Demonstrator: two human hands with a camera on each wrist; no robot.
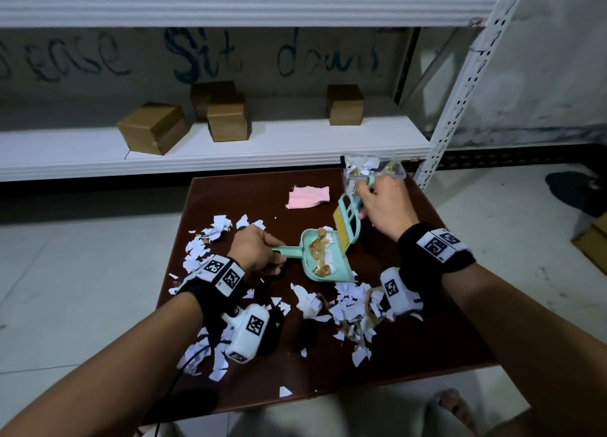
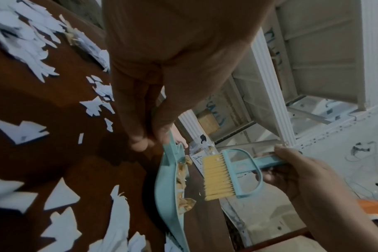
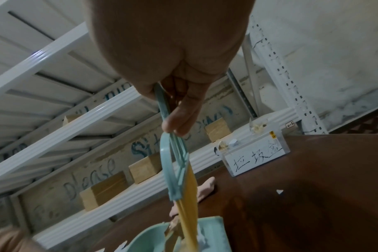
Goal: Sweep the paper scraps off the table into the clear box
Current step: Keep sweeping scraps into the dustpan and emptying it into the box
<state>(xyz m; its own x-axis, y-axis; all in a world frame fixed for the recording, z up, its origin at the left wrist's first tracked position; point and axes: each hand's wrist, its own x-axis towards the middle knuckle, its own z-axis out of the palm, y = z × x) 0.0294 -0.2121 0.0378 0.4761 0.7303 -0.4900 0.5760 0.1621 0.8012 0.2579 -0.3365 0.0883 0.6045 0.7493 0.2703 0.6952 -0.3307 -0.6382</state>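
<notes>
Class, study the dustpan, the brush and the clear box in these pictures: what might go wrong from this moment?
1. The dustpan in the left hand already carries scraps; tilting it on the way to the clear box may spill them.
2. The brush in the right hand might flick light pieces off the table.
3. The wrist-camera cable near the paper scraps may drag some off the edge.

My left hand (image 1: 253,249) low, knuckles up, fingers curled round dustpan handle (image 1: 280,250), thumb on top. My right hand (image 1: 382,203) raised further out, fingers and thumb pinching brush handle (image 1: 367,187), brush hanging down. Both forearms bare, reaching forward, black wristbands with white tagged camera blocks on each wrist.
</notes>
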